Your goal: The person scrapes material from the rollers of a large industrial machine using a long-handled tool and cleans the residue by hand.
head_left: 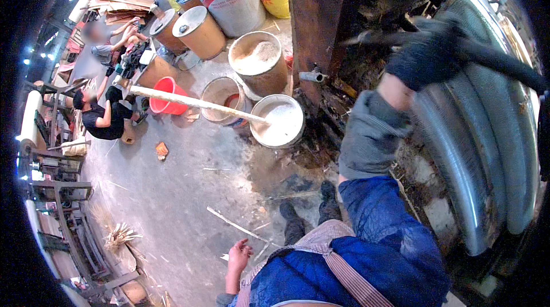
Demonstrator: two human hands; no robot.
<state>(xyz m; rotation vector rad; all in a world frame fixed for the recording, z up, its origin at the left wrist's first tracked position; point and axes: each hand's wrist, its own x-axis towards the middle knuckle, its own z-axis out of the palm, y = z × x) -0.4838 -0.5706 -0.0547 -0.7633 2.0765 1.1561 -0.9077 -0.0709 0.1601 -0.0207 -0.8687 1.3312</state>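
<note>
My right hand (pixel 429 58), in a black glove, is raised at the upper right beside the machine's ridged metal rollers (pixel 458 158). Its fingers are closed around a dark bar (pixel 504 65) that runs out on both sides of the glove; motion blurs hand and bar somewhat. Bare and holding nothing, my left hand (pixel 239 252) hangs low by my apron (pixel 329 232), its fingers loosely bent and apart. Between the hands and farther off stands a white-coated bucket (pixel 291 121) with pale liquid inside. A long pale-coated pole (pixel 197 102) leans into it.
Several drums and buckets stand beyond, among them an open brown drum (pixel 252 69) and a red bucket (pixel 166 92). Two people (pixel 103 113) sit at the far left. Wood strips (pixel 235 221) lie on the concrete floor (pixel 172 192). A rusty machine post (pixel 312 20) rises left of the rollers.
</note>
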